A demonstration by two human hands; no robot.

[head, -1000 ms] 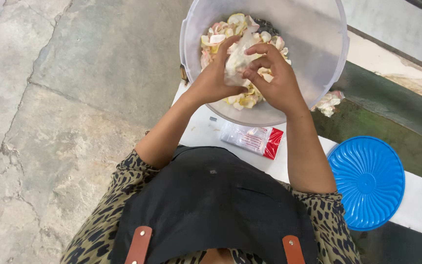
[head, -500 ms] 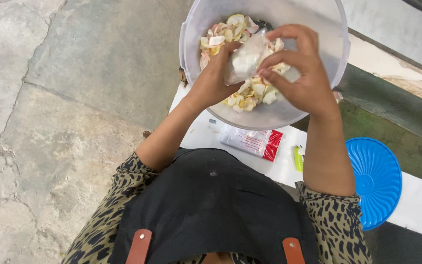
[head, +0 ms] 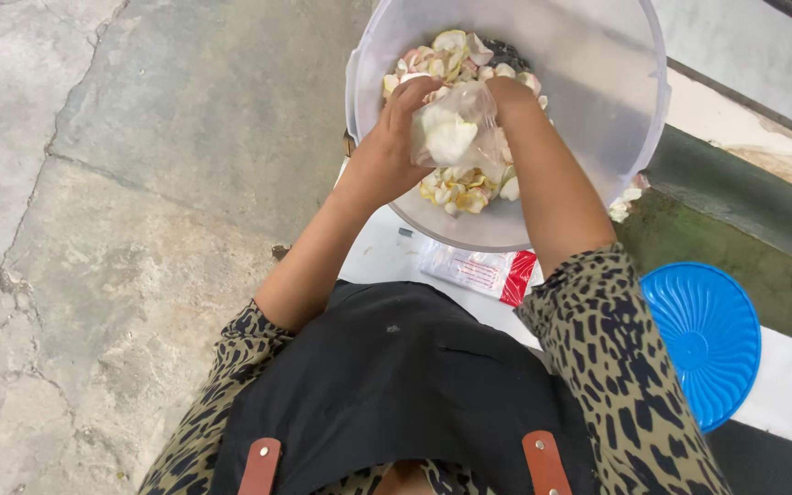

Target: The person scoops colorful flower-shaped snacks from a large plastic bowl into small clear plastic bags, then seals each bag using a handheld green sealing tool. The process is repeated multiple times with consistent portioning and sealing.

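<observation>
Since half a second ago, the right hand (head: pixel 509 94) has been lowered deeper into the translucent bucket (head: pixel 598 82), and its fingers are now hidden behind the clear plastic bag (head: pixel 456 128), so their grip cannot be told. The bag is being held over the pale petals (head: pixel 456 188) by the left hand (head: pixel 391 151), whose fingers are being curled around its side. Free room is being left in the bucket's right half. The blue lid (head: pixel 698 339) is lying well apart. The bucket's top is being cut off by the frame's edge.
</observation>
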